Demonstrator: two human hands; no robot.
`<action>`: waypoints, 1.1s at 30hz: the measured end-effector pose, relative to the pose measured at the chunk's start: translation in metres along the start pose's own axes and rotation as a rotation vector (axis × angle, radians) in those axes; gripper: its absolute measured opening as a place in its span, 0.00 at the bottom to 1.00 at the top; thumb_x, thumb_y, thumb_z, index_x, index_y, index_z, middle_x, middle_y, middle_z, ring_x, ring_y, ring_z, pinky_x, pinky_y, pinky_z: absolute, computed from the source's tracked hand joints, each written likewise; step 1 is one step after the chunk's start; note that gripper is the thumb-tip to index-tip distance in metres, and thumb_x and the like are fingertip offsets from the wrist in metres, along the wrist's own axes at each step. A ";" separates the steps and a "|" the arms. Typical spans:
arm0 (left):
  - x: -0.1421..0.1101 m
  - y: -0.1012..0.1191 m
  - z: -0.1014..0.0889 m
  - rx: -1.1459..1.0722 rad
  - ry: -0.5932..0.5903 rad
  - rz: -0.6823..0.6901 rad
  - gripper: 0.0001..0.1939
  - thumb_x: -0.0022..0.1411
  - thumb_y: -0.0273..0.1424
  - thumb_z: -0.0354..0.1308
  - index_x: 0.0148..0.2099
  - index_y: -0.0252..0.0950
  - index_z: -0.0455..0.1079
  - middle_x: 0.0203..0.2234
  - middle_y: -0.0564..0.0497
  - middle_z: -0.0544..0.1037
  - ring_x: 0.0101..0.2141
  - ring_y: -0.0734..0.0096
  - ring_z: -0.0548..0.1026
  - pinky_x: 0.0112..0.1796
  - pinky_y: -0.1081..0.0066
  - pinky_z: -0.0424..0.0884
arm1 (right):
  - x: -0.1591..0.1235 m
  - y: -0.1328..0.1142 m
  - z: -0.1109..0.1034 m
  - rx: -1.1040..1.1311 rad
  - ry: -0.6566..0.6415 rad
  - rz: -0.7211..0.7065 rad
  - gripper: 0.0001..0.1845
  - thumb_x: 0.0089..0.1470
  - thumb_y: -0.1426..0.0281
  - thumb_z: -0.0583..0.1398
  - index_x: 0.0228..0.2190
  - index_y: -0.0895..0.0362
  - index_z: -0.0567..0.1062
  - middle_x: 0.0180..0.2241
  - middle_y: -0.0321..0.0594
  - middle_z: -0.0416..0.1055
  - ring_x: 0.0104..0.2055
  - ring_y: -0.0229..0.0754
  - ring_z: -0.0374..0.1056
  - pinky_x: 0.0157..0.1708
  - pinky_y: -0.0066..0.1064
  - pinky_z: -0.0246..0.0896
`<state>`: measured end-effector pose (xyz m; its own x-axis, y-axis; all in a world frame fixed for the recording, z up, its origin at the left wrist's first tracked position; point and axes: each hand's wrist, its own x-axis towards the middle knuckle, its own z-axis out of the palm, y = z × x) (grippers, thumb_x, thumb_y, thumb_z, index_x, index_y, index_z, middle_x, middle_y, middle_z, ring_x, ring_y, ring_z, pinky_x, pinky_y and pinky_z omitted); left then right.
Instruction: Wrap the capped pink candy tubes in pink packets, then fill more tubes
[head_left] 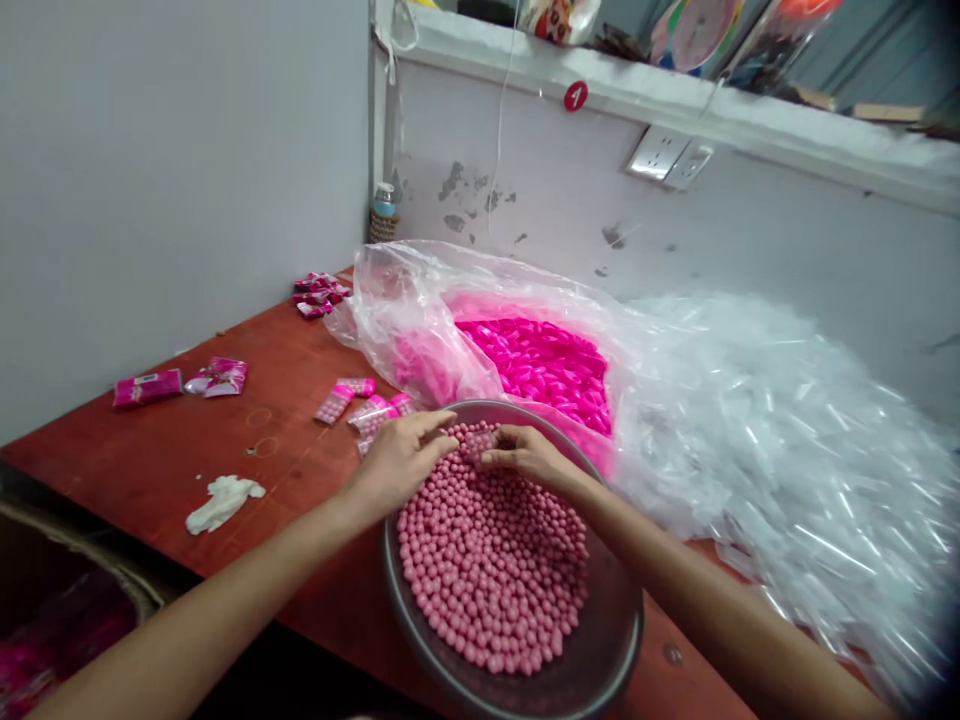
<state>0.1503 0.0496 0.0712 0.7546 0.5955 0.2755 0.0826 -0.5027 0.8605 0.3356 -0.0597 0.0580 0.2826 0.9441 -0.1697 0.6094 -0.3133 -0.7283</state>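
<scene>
A metal bowl (pixel 626 640) full of small pink balls (pixel 487 570) stands in front of me. Over its far part, my right hand (pixel 525 455) has its fingers closed on a small clear plastic container (pixel 478 445), partly hidden by the fingers and low among the balls. My left hand (pixel 409 455) is above the bowl's left rim, thumb and fingers apart, with nothing visible between them. Just beyond that hand lie several small clear containers of pink balls with pink caps (pixel 334 403). Behind the bowl, an open plastic bag (pixel 420 275) holds many bright pink caps (pixel 540 370).
A large heap of clear plastic pieces (pixel 772 450) covers the right side of the red table (pixel 300 460). Pink packets (pixel 148 388) and a crumpled white scrap (pixel 223 502) lie on the left. A cardboard box (pixel 82 560) with pink packets sits below the table's left edge.
</scene>
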 end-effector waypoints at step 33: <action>0.005 0.004 0.032 -0.698 -0.334 -0.476 0.17 0.51 0.37 0.60 0.43 0.36 0.73 0.32 0.49 0.76 0.32 0.69 0.72 0.35 0.71 0.70 | 0.006 0.052 -0.120 -0.735 0.552 0.166 0.12 0.56 0.68 0.52 0.38 0.58 0.72 0.38 0.45 0.72 0.41 0.43 0.67 0.40 0.30 0.57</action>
<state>0.1755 0.0310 0.0622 0.9000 0.3761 -0.2205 0.1026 0.3089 0.9456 0.4581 -0.0827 0.0984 0.6051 0.7583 0.2426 0.7921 -0.6040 -0.0878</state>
